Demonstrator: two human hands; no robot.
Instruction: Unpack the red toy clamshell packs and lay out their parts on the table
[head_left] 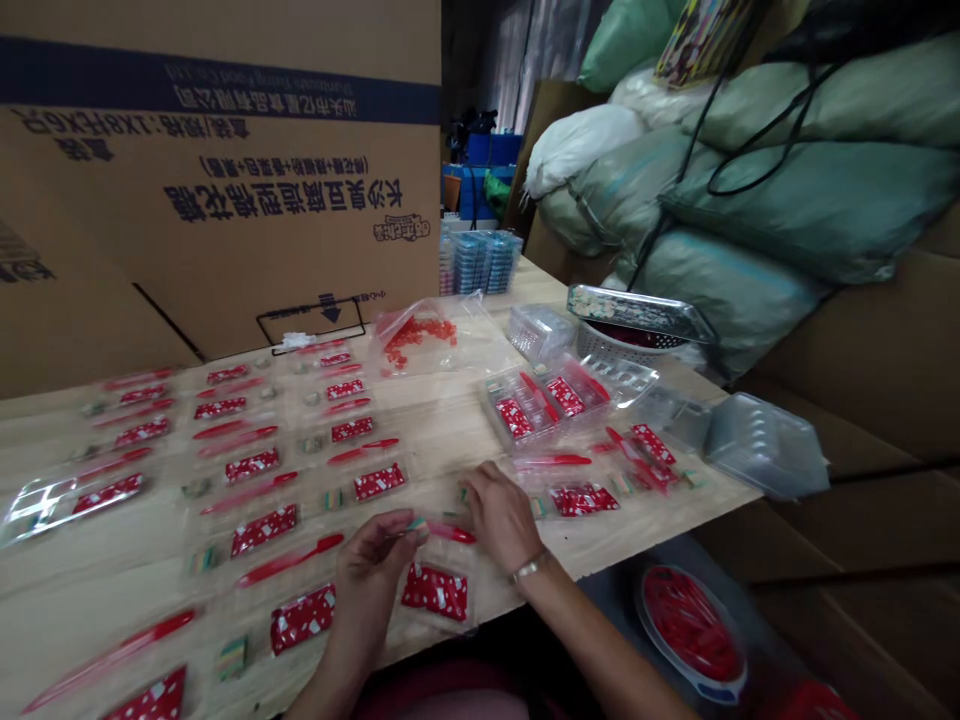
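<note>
My left hand (367, 565), at the table's front edge, pinches a small striped candy piece (418, 528) between thumb and fingertips. Below it lies a clear plastic tray with a red, white-spotted packet (436, 590) and a red plastic stick (454, 533). To the right, my right hand (504, 512) reaches over the trays, its fingers drawn together and a metal bracelet on the wrist. A bit of green shows by its fingertips, but what they hold is unclear. Just beyond that hand are another spotted packet (585, 499) and red stick (555, 460).
Rows of clear trays with spotted packets, red sticks and striped pieces cover the table's left. A large cardboard box (225, 240) stands behind them, beside a bag of red pieces (420, 338). Empty clear trays (766, 445) overhang the right edge. A tub of red sticks (690, 625) sits below.
</note>
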